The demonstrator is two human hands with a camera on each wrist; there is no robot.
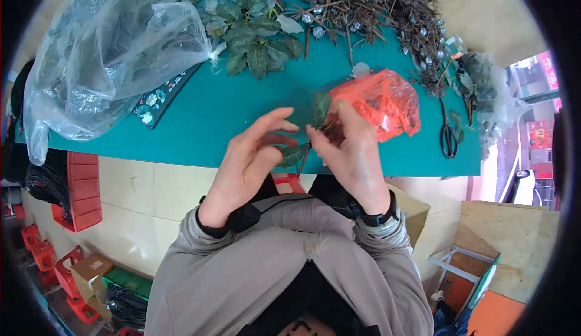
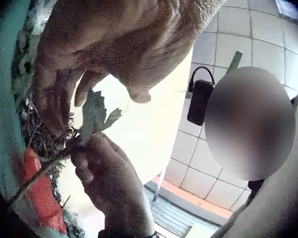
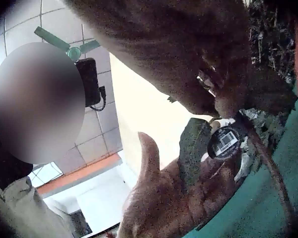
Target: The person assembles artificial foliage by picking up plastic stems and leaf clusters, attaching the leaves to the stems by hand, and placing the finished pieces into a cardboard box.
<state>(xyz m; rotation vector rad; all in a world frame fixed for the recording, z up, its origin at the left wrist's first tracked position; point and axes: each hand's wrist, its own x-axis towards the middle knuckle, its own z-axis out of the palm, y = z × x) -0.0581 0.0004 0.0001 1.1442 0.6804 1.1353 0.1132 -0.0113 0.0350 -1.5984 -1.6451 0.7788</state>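
Note:
My right hand [image 1: 354, 154] pinches a brown leafy stem [image 3: 270, 171] between thumb and fingers, just above the table's near edge. Green leaves [image 1: 292, 155] stick out from the stem on the side toward my left hand. That left hand [image 1: 245, 160] is beside it, thumb apart and fingers loosely bent around no object. Seen from the right wrist, a green leaf [image 3: 192, 151] lies over the left palm. A round disc with a barcode label [image 3: 225, 143] shows next to this leaf, by the left fingers.
A red plastic bag [image 1: 387, 103] lies beyond my right hand, with black scissors [image 1: 448, 139] farther right. Toward the back are fabric-like leaves [image 1: 260, 48] and a heap of brown twigs [image 1: 387, 6]. A clear plastic bag [image 1: 115, 57] partly covers a dark flower-patterned item [image 1: 158, 101].

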